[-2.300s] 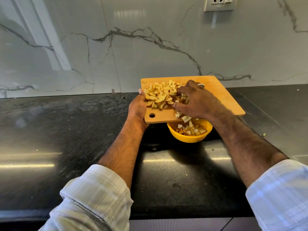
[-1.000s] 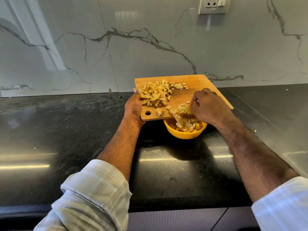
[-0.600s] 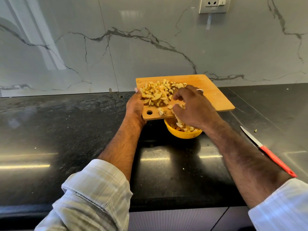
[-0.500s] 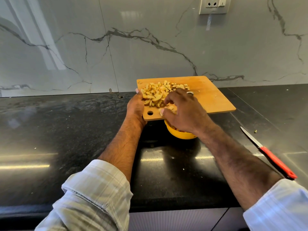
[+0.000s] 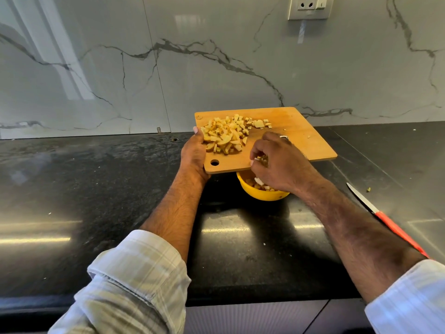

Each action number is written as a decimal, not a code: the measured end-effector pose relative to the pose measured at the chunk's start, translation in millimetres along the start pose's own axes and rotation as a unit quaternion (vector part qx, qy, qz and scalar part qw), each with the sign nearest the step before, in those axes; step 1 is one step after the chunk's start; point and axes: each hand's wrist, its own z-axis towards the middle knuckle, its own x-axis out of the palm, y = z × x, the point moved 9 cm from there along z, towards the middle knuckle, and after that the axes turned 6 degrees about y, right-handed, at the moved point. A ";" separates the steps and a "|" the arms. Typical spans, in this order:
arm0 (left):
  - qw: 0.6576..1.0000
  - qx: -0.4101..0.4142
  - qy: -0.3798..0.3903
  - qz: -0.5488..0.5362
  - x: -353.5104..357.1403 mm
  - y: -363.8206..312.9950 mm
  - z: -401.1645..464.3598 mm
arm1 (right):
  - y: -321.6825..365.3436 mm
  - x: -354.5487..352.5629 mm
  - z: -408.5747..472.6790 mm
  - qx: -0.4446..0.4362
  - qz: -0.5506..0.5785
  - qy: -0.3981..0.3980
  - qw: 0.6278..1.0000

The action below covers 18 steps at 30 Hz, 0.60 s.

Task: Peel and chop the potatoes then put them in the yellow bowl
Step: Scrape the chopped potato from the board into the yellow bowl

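The cutting board [image 5: 284, 138] is gripped at its left edge by the left hand [image 5: 195, 153]. Potato pieces [image 5: 226, 136] are heaped just beside that grip. A few are pinched in the curled right hand [image 5: 279, 162], directly above the yellow bowl [image 5: 260, 192].

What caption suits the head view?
Right hand sweeps chopped potatoes off the held board into the yellow bowl.

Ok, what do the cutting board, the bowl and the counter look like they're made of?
Cutting board: seems wood or bamboo, matte tan with faint grain and a drilled hanging hole. Yellow bowl: probably plastic, uniformly coloured with a soft sheen, though glazed ceramic can't be ruled out. Counter: looks like polished dark stone, perhaps granite, speckled and mirroring light streaks.
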 end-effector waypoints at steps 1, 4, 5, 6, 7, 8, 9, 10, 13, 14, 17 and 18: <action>1.000 0.002 -0.002 -0.003 -0.7 -0.2 0.1 | -3.9 -0.5 -2.9 0.000 0.007 0.009 1.000; 1.000 0.006 -0.004 -0.011 -1.2 -1.7 0.1 | -16.5 -13.7 -6.0 0.005 0.081 -0.006 0.997; 1.000 0.007 -0.003 -0.011 -1.1 -1.8 0.2 | -23.0 -19.6 -4.0 0.017 0.100 -0.024 0.995; 1.000 0.008 -0.001 -0.012 -1.2 -1.7 0.6 | -30.1 -23.8 -0.5 0.032 0.104 -0.040 0.993; 1.000 0.008 -0.001 -0.011 -1.2 -1.8 0.4 | -36.2 -26.3 4.2 0.048 0.098 -0.048 0.993; 1.000 0.008 -0.002 -0.010 -1.2 -1.9 0.4 | -41.5 -27.0 9.4 0.063 0.088 -0.048 0.993; 1.000 0.009 -0.003 -0.010 -1.8 -1.7 0.5 | -44.7 -25.3 14.7 0.073 0.076 -0.040 0.994; 1.000 0.010 -0.003 -0.010 -1.8 -2.3 0.6 | -46.1 -22.4 19.8 0.078 0.064 -0.026 0.995; 1.000 0.011 -0.001 -0.012 -2.2 -3.4 0.7 | -38.6 -12.4 24.8 0.070 0.048 0.010 0.996; 1.000 0.011 -0.003 -0.010 -2.7 -3.6 1.3 | -33.6 -10.9 23.1 0.061 0.051 0.015 0.997; 1.000 0.010 -0.010 0.001 -4.9 -4.4 0.9 | -19.2 -5.6 16.3 0.028 0.079 0.049 0.995; 1.000 0.008 -0.011 0.003 -5.8 -4.5 1.1 | -17.1 -4.7 15.3 0.024 0.101 0.061 0.993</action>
